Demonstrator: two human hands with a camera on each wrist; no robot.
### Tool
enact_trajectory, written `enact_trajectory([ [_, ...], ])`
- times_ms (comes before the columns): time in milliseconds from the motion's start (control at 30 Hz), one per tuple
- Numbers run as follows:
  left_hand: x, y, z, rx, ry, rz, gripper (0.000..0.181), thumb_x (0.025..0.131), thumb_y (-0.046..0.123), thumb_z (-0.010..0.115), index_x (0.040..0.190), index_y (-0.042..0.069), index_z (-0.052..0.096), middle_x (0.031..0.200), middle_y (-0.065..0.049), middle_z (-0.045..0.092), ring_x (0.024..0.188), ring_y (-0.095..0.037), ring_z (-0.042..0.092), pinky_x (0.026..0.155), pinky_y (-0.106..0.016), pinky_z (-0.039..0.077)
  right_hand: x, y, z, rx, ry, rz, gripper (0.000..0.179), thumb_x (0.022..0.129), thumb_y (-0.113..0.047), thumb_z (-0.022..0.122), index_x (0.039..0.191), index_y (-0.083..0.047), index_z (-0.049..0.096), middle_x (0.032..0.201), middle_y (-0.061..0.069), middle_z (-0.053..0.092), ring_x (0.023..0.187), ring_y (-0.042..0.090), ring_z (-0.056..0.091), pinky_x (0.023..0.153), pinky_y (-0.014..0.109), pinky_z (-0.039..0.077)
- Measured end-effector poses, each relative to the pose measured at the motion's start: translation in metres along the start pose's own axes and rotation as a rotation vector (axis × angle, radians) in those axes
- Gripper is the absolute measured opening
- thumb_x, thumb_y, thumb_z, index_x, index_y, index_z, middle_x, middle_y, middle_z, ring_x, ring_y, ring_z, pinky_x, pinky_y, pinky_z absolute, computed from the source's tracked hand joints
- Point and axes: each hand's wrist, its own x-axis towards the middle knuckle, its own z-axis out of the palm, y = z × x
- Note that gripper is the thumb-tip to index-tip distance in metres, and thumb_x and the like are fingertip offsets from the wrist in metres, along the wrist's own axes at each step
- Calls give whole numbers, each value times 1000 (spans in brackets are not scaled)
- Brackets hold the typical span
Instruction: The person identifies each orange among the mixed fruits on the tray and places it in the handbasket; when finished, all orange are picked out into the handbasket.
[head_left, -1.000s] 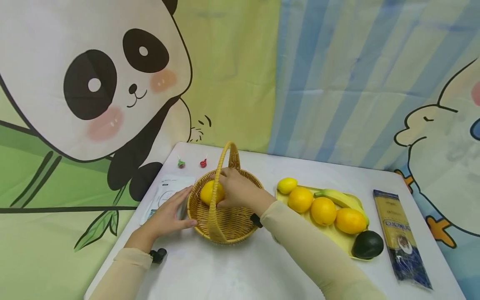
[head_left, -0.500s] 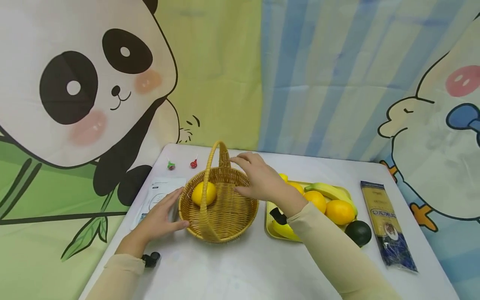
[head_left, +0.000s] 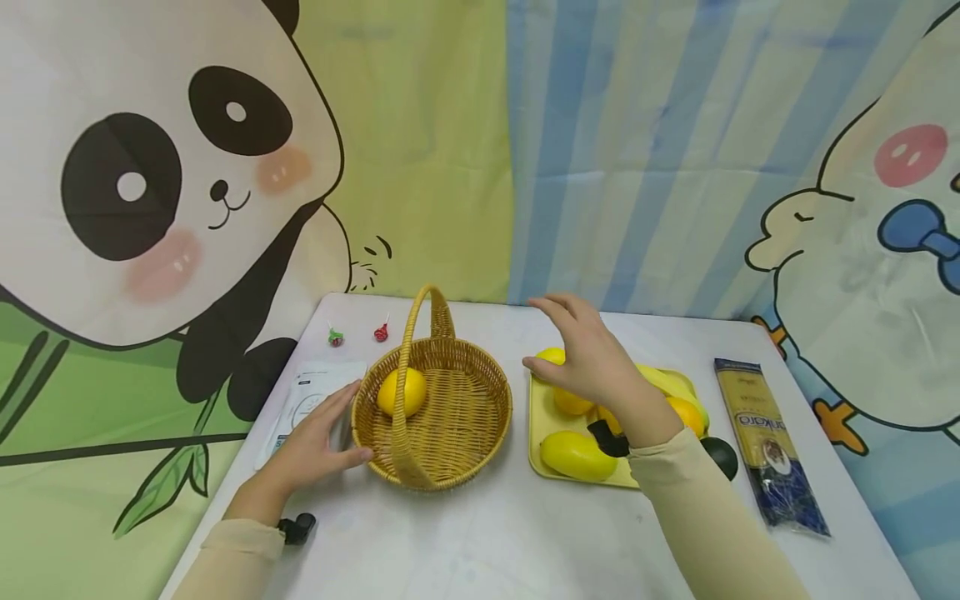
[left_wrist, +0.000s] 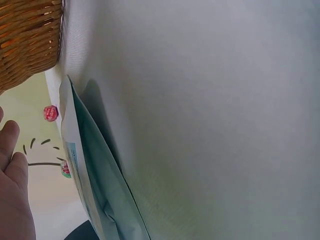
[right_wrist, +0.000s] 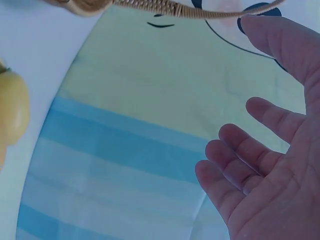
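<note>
A round wicker basket [head_left: 457, 421] with a tall arched handle stands on the table, holding one orange [head_left: 402, 392] at its left side. My left hand [head_left: 311, 450] lies along the basket's left side, fingers extended and thumb near the rim; whether it touches is unclear. Above the yellow tray [head_left: 537, 417] my right hand [head_left: 592, 354] hovers with spread fingers and nothing in them. The right wrist view shows its bare palm too. On the tray are a lemon [head_left: 553, 356], a large yellow mango-like fruit [head_left: 577, 456], a banana [head_left: 667, 382] and oranges [head_left: 572, 402], partly hidden by my right arm.
A dark green avocado [head_left: 720, 457] sits at the tray's right corner. Farther right lies a gold and blue pasta packet [head_left: 772, 450]. Two lollipops, one green [head_left: 335, 337] and one red [head_left: 382, 333], lie behind the basket. A white pouch [head_left: 315, 392] lies beyond my left hand.
My right hand has come out of the basket, leaving the orange there, and moved right over the tray. The left hand stays beside the basket. The head view has turned slightly right.
</note>
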Motion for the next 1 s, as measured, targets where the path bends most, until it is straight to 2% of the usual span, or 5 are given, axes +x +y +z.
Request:
enact_trajectory([
  [233, 0, 1, 0, 0, 2, -3, 116, 78, 56, 88, 168, 24, 23, 171, -15, 31, 153, -50, 34, 115, -78, 33, -17, 23, -10, 19, 35, 53, 83, 90, -33, 83, 160, -18, 40, 162, 15, 38, 148, 40, 36, 115, 64, 45],
  [600, -3, 5, -2, 8, -1, -30, 114, 79, 58, 86, 168, 26, 23, 172, -14, 30, 153, -51, 33, 112, -81, 34, -48, 58, -30, -35, 109, 175, 81, 92, -32, 81, 160, -15, 40, 161, 22, 37, 147, 46, 35, 116, 71, 38],
  [1000, -3, 2, 1, 11, -14, -45, 114, 80, 63, 84, 169, 33, 19, 173, -13, 29, 154, -51, 32, 113, -81, 32, -78, 92, -29, -54, 143, 276, 83, 93, -38, 79, 161, -13, 38, 162, 24, 35, 148, 50, 30, 116, 76, 31],
])
